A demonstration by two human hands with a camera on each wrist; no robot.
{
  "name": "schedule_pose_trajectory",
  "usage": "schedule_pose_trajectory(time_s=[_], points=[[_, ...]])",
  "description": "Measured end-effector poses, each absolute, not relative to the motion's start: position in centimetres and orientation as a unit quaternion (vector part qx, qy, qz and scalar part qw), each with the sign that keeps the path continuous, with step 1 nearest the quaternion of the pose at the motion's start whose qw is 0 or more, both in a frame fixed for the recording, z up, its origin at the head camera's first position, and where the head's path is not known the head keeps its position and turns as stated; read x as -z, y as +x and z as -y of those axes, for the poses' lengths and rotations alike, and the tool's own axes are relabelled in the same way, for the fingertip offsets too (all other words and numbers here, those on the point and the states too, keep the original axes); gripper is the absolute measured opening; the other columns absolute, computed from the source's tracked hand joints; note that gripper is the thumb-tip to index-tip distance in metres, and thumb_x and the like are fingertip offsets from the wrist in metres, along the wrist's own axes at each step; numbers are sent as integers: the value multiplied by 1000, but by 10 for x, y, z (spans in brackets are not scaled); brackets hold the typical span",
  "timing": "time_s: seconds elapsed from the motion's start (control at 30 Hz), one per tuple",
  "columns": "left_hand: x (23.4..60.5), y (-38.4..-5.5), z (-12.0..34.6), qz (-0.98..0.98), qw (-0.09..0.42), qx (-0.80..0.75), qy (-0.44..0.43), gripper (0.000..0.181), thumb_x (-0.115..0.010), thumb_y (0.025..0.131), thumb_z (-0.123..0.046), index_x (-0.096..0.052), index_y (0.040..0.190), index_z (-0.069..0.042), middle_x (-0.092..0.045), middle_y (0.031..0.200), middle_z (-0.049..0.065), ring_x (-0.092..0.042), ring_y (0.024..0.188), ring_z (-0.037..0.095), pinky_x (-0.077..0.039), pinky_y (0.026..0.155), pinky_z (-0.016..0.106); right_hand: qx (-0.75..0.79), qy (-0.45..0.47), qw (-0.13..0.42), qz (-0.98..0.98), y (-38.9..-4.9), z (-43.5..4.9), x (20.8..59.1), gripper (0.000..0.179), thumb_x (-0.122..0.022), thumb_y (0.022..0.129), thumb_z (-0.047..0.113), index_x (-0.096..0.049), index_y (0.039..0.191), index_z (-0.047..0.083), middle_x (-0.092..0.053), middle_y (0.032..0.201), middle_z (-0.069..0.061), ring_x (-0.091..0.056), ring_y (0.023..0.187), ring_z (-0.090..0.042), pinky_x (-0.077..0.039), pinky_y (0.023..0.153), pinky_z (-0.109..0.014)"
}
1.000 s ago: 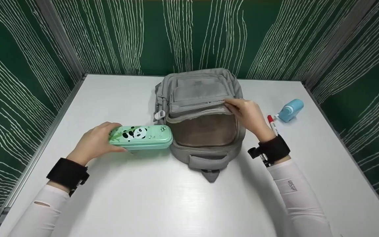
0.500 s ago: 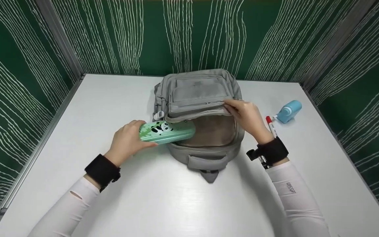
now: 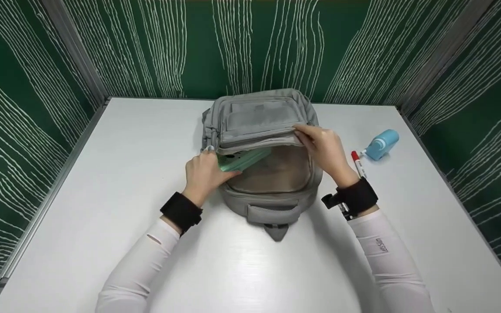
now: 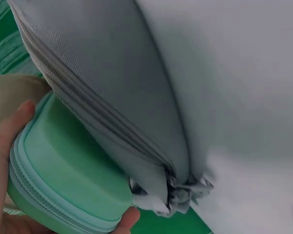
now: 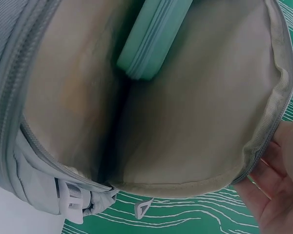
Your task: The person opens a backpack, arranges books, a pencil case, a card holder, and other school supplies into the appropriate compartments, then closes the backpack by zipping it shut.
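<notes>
A grey backpack lies on the white table with its main compartment unzipped. My left hand grips the near end of a mint-green pencil case, thumb on one side and fingers on the other. Its far end reaches under the raised flap, and in the right wrist view the pencil case hangs inside the beige-lined compartment. With thumb and fingertips my right hand pinches the edge of the flap and holds it up. The left wrist view shows the case's zipped end beside the bag's side zip.
To the right of the backpack, a blue bottle lies on the white table. Near its nozzle is a red-capped marker, partly behind my right wrist. Green panels with white lines wall the table on the back and sides.
My left hand has carried the pencil case rightward from beside the backpack into its opening, under the flap. The right hand keeps the flap lifted, almost unmoved.
</notes>
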State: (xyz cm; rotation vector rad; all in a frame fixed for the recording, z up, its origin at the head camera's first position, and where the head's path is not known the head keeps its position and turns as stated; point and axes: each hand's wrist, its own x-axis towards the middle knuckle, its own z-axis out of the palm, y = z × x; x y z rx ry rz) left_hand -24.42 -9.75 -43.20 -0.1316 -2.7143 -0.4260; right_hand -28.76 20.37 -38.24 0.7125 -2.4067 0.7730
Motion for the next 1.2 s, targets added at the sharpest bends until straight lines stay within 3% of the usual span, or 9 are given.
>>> schedule_pose_trajectory(time_s=[0.17, 0.37, 0.5, 0.57, 0.67, 0.77, 0.97, 1.07, 1.2], points=[[439, -252, 87, 964, 186, 187, -36, 73, -88, 67, -64, -70, 92, 3, -74, 89, 19, -74, 74, 38, -61, 59, 48, -296, 249, 262, 884, -289, -205, 382, 23, -65, 100, 11, -76, 118, 4, -77, 115, -19, -75, 105, -39, -58, 90, -55], [442, -247, 96, 958, 112, 256, -58, 88, -87, 76, -52, -59, 134, 9, -69, 128, 25, -69, 113, 42, -61, 88, 53, -305, 246, 253, 884, -289, -205, 379, 23, -64, 101, 12, -76, 119, 3, -77, 116, -19, -75, 105, -38, -58, 91, -54], [440, -241, 102, 948, 50, 303, -82, 84, -85, 81, -36, -50, 142, 11, -60, 140, 27, -62, 126, 43, -54, 105, 53, -305, 247, 250, 885, -289, -205, 378, 24, -63, 101, 12, -76, 119, 3, -77, 116, -19, -75, 107, -38, -58, 92, -54], [440, -239, 102, 944, 34, 315, -88, 80, -84, 81, -31, -51, 139, 12, -59, 140, 28, -63, 125, 43, -53, 107, 52, -306, 248, 249, 885, -289, -205, 378, 23, -63, 101, 11, -76, 119, 2, -76, 117, -20, -75, 108, -38, -58, 93, -53], [441, -239, 99, 943, 42, 318, -88, 70, -85, 82, -33, -58, 129, 12, -63, 132, 28, -66, 116, 42, -56, 100, 52, -309, 249, 253, 882, -288, -205, 380, 23, -64, 101, 10, -76, 118, 1, -77, 116, -20, -75, 107, -37, -59, 93, -52], [444, -241, 91, 943, 75, 313, -82, 55, -85, 82, -37, -66, 107, 9, -68, 115, 25, -70, 98, 39, -59, 84, 52, -311, 253, 259, 879, -287, -206, 381, 23, -64, 101, 10, -76, 118, 1, -77, 115, -20, -76, 103, -37, -60, 89, -51], [456, -251, 72, 933, 202, 283, -95, 45, -85, 80, -38, -64, 74, 0, -70, 79, 21, -70, 74, 40, -56, 67, 56, -306, 270, 271, 872, -285, -208, 383, 21, -64, 101, 9, -76, 116, 1, -78, 110, -20, -77, 92, -35, -61, 80, -48], [459, -258, 65, 919, 259, 278, -105, 43, -87, 78, -37, -64, 83, -1, -66, 70, 19, -66, 65, 39, -53, 58, 56, -310, 278, 271, 868, -285, -210, 384, 21, -64, 100, 8, -76, 116, 0, -78, 110, -21, -77, 93, -35, -61, 81, -47], [458, -268, 59, 920, 257, 276, -107, 50, -86, 81, -40, -64, 110, -5, -68, 74, 17, -66, 63, 38, -52, 53, 57, -315, 283, 271, 864, -284, -213, 384, 22, -65, 99, 6, -75, 117, -1, -77, 112, -21, -77, 93, -35, -62, 82, -47]])
